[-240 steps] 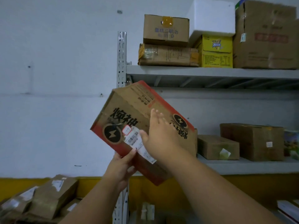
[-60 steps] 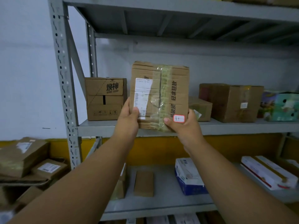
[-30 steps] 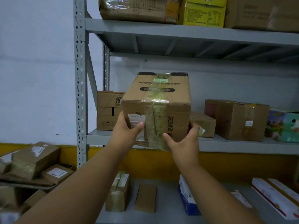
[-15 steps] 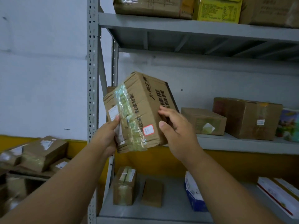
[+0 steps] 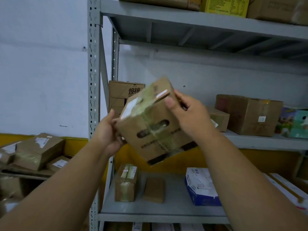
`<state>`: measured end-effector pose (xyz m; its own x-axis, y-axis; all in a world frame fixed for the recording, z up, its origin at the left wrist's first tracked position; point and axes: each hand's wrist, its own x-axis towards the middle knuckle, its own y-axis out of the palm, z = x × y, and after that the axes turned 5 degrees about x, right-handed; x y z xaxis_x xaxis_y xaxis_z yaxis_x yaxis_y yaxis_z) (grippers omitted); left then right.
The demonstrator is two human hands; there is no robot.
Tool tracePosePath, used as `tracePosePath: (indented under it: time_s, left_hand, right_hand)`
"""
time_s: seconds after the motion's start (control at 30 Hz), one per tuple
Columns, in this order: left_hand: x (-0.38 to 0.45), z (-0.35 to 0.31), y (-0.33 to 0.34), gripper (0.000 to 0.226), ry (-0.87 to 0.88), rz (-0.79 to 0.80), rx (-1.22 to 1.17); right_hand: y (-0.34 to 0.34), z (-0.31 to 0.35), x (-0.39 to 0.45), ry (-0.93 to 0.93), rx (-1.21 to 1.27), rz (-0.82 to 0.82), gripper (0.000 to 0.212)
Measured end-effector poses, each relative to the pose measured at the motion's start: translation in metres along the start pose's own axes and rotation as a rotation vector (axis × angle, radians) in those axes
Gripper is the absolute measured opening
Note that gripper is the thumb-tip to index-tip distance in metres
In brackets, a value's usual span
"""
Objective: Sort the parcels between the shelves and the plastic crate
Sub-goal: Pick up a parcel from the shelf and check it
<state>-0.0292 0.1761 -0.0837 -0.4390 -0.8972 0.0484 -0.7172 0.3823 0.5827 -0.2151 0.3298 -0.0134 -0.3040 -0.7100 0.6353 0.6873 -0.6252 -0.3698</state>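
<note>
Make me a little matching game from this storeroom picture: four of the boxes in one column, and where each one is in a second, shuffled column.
Things
1. taped cardboard box
2. blue and white box
3. yellow box
4. box with bold black characters

Places
A. on the top shelf
B. on the lower shelf, flat
C. held tilted between both hands, off any shelf
D. at the left end of the middle shelf, by the upright post

Pairs: 1-C, 2-B, 3-A, 4-D. The left hand and right hand grip the taped box on opposite sides.
</note>
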Motion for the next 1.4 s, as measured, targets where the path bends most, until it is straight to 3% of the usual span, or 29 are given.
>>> tracePosePath:
  time_s: [0.07, 0.17, 0.3, 0.4, 0.47, 0.57, 0.67, 0.77, 0.83, 0.9, 1.0, 1.1, 1.2, 1.4]
  left_hand:
    - [-0.004, 0.001, 0.004, 0.067, 0.063, 0.068, 0.006]
    - [-0.022, -0.001, 0.023, 0.056, 0.127, 0.206, 0.108]
    - [-0.024, -0.003, 0.028, 0.060, 0.227, 0.299, 0.310]
    - [-0.025, -0.008, 0.037, 0.045, 0.254, 0.339, 0.296]
    - [-0.028, -0.012, 0.049, 0.038, 0.194, 0.276, 0.241]
    - [-0.023, -0.026, 0.070, 0.034, 0.080, 0.121, 0.206]
    - [-0.018, -0.035, 0.085, 0.030, 0.029, 0.123, 0.253]
    - [-0.014, -0.034, 0.087, 0.029, 0.105, 0.144, 0.346]
    - [-0.006, -0.033, 0.083, 0.035, 0.233, 0.165, 0.438]
    - [0.005, -0.031, 0.084, 0.056, 0.331, 0.225, 0.492]
    - [0.020, -0.026, 0.096, 0.066, 0.419, 0.274, 0.597]
    - [0.052, -0.013, 0.106, 0.073, 0.416, 0.285, 0.628]
    - [0.096, 0.004, 0.105, 0.078, 0.392, 0.296, 0.610]
    - [0.189, 0.042, 0.086, 0.071, 0.311, 0.259, 0.616]
  right_hand:
    - [-0.011, 0.001, 0.007, 0.102, 0.027, -0.025, 0.063]
    - [-0.022, -0.002, 0.008, 0.193, 0.155, -0.031, 0.040]
    - [-0.028, -0.010, 0.005, 0.295, 0.268, -0.178, 0.044]
    - [-0.034, -0.007, 0.008, 0.418, 0.391, -0.240, 0.053]
    - [-0.037, -0.006, 0.011, 0.470, 0.480, -0.218, 0.047]
    - [-0.037, -0.009, 0.014, 0.459, 0.568, -0.155, 0.038]
    - [-0.036, -0.015, 0.014, 0.465, 0.588, -0.104, 0.030]
    - [-0.040, -0.025, 0.015, 0.431, 0.583, -0.076, 0.029]
    - [-0.043, -0.033, 0.017, 0.373, 0.563, -0.079, 0.039]
    - [-0.043, -0.037, 0.023, 0.307, 0.626, -0.084, 0.052]
    - [-0.036, -0.046, 0.045, 0.149, 0.610, -0.145, 0.058]
    - [-0.030, -0.066, 0.075, 0.063, 0.467, -0.234, 0.056]
    - [-0.021, -0.110, 0.103, 0.073, 0.475, -0.233, 0.053]
    - [0.015, -0.207, 0.155, 0.118, 0.351, -0.203, 0.068]
